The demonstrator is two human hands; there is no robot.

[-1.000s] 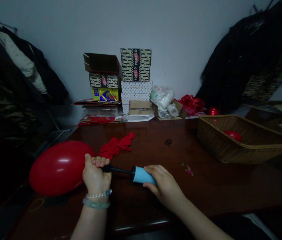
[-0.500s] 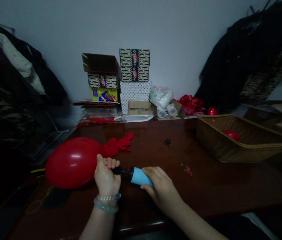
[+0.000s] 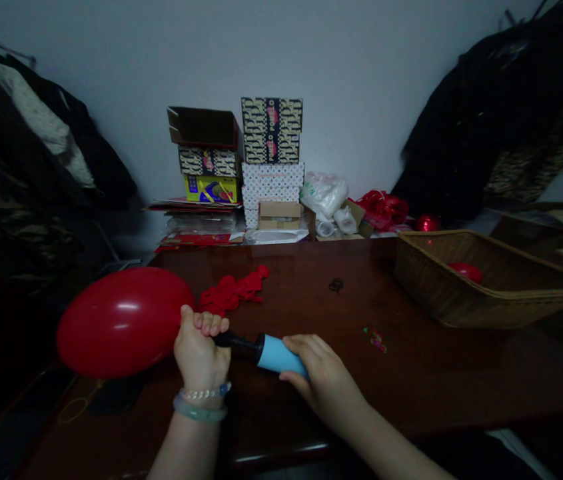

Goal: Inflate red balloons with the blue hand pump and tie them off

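My left hand [image 3: 202, 343] is closed around the neck of an inflated red balloon [image 3: 124, 323] and the black nozzle end of a hand pump. The balloon lies to its left, its far end out over the table's left side. My right hand [image 3: 324, 377] wraps round the light-blue body of the pump [image 3: 281, 355]. A black section of the pump [image 3: 241, 343] shows between my hands. Just behind my left hand lies a pile of flat red balloons [image 3: 231, 291]. A bracelet and a green bangle circle my left wrist.
A wicker basket [image 3: 491, 300] with a red balloon [image 3: 467, 271] stands at the right. Small black bands [image 3: 336, 285] and coloured bits [image 3: 378, 341] lie mid-table. Stacked boxes [image 3: 274, 183] and plastic bags [image 3: 326, 195] stand at the back. Clothes hang on both sides.
The red balloon looks larger and reaches further left. My left hand has moved a little left with the nozzle, away from my right hand, baring slightly more of the pump.
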